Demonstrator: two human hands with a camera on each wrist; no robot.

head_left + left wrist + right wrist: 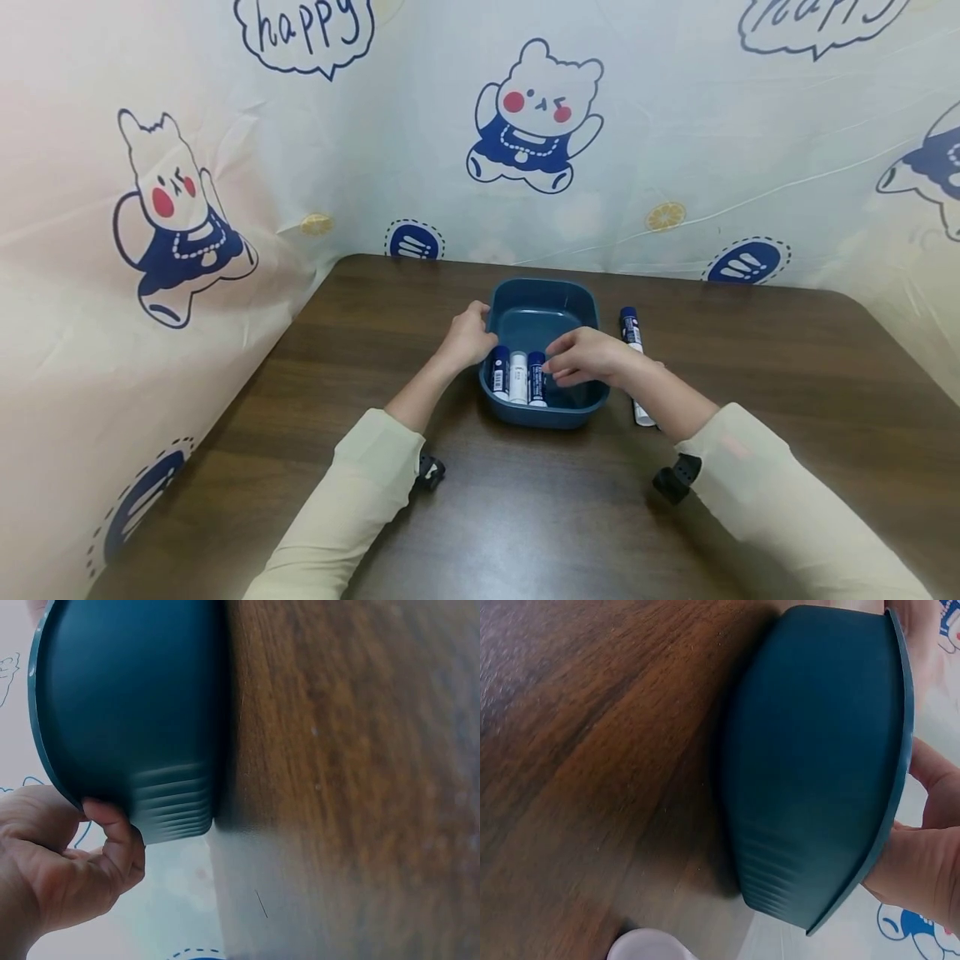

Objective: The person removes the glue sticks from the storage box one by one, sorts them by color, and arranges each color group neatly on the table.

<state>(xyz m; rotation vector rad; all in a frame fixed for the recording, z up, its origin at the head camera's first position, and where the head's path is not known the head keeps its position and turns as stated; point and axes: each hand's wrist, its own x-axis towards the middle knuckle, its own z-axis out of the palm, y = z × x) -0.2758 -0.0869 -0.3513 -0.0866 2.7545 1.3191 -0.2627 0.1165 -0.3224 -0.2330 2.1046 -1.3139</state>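
Observation:
A dark teal plastic box (543,417) stands on the table. My left hand (468,337) grips its left rim, with a finger curled over the outer wall in the left wrist view. Inside, along the near left part, three glue sticks lie side by side: a blue one (500,373), a white one (518,379) and another blue one (536,382). My right hand (588,357) hovers over the box, its loosely bent fingertips at the edge of the rightmost stick. The right wrist view hides these fingertips behind the box wall.
Right of the box, a blue-capped glue stick (630,325) and a white stick end (643,416) show on either side of my right forearm, which hides what lies between. The brown table (510,517) meets a printed curtain (420,150) at the back and left.

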